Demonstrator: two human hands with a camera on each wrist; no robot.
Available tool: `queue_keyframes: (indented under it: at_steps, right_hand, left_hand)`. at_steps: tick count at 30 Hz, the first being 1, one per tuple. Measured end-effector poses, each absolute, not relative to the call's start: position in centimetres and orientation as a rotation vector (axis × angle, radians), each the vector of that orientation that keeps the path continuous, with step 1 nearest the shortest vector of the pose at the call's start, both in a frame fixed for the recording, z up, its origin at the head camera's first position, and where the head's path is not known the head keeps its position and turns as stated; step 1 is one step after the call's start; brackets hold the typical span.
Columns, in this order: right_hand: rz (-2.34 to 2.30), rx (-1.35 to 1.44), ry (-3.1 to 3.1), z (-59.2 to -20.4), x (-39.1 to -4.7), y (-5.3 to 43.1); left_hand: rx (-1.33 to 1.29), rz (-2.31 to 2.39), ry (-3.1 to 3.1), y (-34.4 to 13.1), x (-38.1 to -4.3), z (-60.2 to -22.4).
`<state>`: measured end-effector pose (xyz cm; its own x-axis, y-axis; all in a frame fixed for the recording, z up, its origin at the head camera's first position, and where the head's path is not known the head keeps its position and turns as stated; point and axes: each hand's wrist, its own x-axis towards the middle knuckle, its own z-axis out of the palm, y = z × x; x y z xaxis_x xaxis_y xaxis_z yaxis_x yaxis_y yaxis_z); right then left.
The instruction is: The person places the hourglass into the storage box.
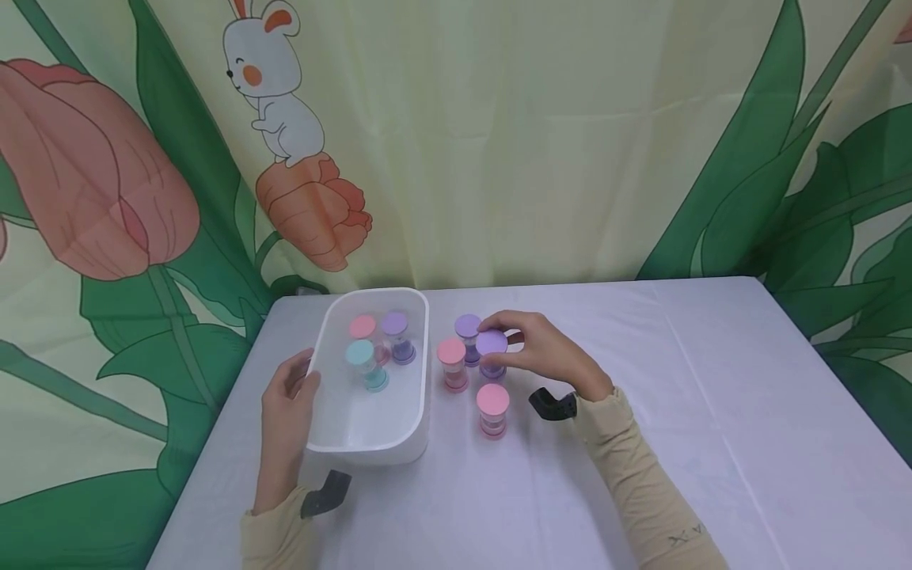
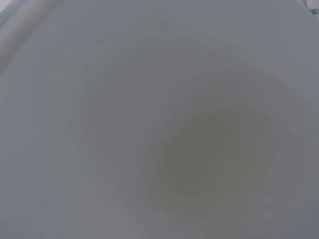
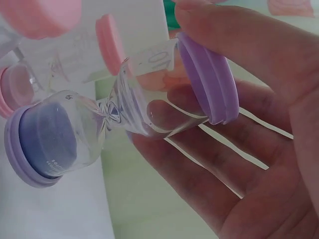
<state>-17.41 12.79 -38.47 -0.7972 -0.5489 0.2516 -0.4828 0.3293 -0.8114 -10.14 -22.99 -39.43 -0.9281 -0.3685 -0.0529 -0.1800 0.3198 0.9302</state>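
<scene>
My right hand (image 1: 545,348) grips a purple-capped sand timer (image 1: 492,343) near its top cap. In the right wrist view, this sand timer (image 3: 107,114) has a clear glass body with dark bluish sand in the bulb away from my palm; the fingers curve behind the glass. Another purple sand timer (image 1: 468,326) stands just behind it, and two pink ones, a nearer sand timer (image 1: 493,400) and a farther sand timer (image 1: 452,352), stand close by. My left hand (image 1: 285,412) holds the left rim of a white bin (image 1: 356,435); some fingertips are hidden.
Inside the bin stand a pink sand timer (image 1: 363,325), a purple sand timer (image 1: 395,324) and a light-blue sand timer (image 1: 361,353). A white cloth covers the table (image 1: 641,475). Behind it hangs a printed curtain (image 1: 513,158). The left wrist view shows mostly a blurred pale surface.
</scene>
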Motion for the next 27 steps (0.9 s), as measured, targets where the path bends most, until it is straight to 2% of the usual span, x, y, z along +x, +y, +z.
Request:
queue_keyframes:
  at_steps: [27]
  right_hand:
    - [-1.485, -1.082, 2.56, -35.0, -17.1, 12.4]
  left_hand:
    - [0.494, -1.683, -2.416, -22.9, -9.9, -39.2]
